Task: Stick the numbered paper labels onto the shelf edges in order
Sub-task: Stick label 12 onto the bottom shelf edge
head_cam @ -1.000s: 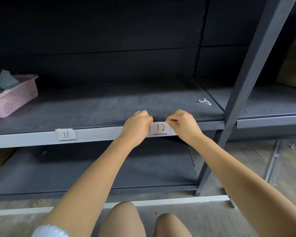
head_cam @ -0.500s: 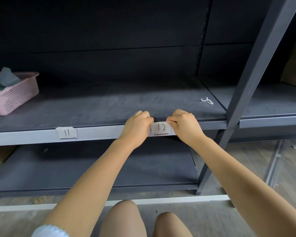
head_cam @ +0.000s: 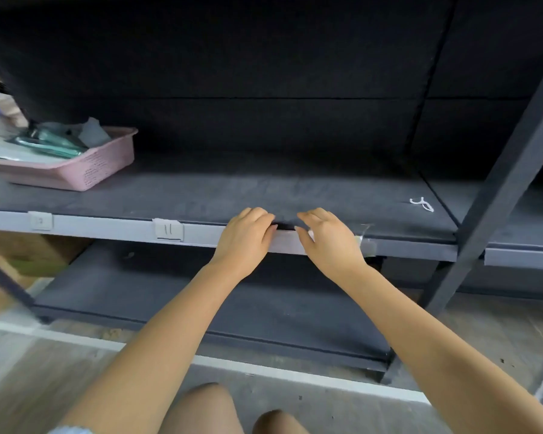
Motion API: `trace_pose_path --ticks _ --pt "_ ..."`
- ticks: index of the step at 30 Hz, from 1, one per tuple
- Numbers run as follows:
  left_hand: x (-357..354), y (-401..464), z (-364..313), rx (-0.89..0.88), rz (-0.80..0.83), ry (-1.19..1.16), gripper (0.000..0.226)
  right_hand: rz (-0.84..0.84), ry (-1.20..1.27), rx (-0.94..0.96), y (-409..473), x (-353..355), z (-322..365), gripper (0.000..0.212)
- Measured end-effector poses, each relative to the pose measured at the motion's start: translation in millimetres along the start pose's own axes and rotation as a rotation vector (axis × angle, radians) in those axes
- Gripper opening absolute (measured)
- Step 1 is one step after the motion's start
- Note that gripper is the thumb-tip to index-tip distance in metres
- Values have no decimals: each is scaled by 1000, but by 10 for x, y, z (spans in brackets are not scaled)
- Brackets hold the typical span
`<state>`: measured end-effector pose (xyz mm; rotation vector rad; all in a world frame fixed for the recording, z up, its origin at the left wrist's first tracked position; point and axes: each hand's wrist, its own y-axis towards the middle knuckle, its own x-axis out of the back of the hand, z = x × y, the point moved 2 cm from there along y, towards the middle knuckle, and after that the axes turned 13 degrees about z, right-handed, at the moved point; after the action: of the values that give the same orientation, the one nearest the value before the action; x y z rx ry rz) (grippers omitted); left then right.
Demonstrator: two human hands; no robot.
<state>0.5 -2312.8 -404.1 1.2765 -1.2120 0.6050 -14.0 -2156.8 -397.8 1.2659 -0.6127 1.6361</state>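
Label 12 now hidden behind right hand [head_cam: 329, 242]

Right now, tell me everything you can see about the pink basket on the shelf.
The pink basket is a shallow rectangular tray that looks like plastic, with rows of small perforations in its side walls and a flat outward rim. It stands upright on the dark upper shelf board at the far left, set back from the pale front edge, its left part cut off by the frame. Inside lie pale papers, a grey scrap and some greenish items, blurred beyond naming. Neither hand touches it.
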Motion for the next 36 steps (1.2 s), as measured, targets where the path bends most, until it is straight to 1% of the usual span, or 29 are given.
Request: trace_pose_path --ticks 3,6,8,11,14,19,22,25,28,32,36 --pt "165 -310 276 110 -12 54 13 60 31 106 119 -176 328 38" --pt "295 -648 553 214 -40 107 7 105 88 202 191 -344 667 36" --pt "337 -809 742 258 -23 115 6 124 134 219 214 -445 860 34" --pt "383 -934 1003 339 1 81 14 159 120 219 283 -594 1038 31" --pt "420 -911 1299 362 11 30 17 129 141 184 454 -681 1156 30" --pt "429 -774 1821 326 23 -43 17 88 230 91 691 -849 1361 28" --pt "435 -685 2043 302 39 -109 20 75 226 10 831 -940 1462 27" --pt "440 -565 2197 238 115 -157 22 80 194 -52 933 -941 1583 27" --pt "481 -467 2259 150 199 -187 22 104 185 -65 1011 -920 1697 25" --pt "529 -354 2330 59 377 -129 23 154 143 -118 1124 -908 1822 20" --pt "554 -227 2407 -6 447 -133 24 160 135 -188 1186 -888 1893 19"
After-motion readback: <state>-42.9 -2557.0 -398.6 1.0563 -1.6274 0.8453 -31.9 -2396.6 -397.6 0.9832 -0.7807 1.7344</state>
